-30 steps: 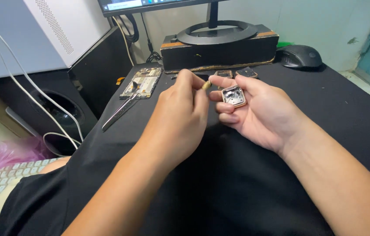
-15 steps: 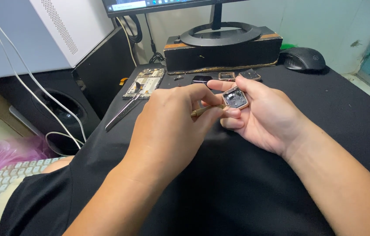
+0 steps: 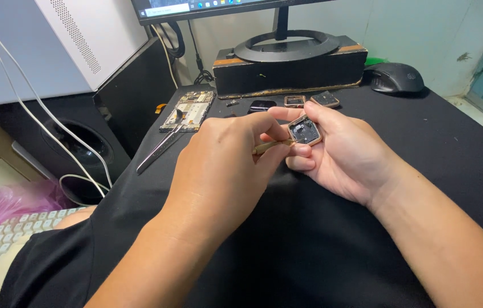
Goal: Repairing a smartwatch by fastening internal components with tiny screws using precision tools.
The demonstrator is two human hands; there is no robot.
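Head view: right hand (image 3: 344, 154) cupped small square metal casing (image 3: 305, 130) at fingertips, above black surface (image 3: 458, 148). Left hand (image 3: 224, 171) pinched thin brass-coloured tool (image 3: 273, 146), tip touching casing's lower edge. Against half second earlier: left hand sat lower, uncovering casing face; tool shaft now showed. Right hand barely shifted. Tweezers (image 3: 159, 149), circuit board (image 3: 188, 109) lay unmoved, well apart.

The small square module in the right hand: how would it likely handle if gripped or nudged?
The small square module looks rigid, probably light, pinched easily between right hand fingertips. Its exposed dark innards suggest it is fragile. Flat-sided, it should slide rather than roll on the black mat.
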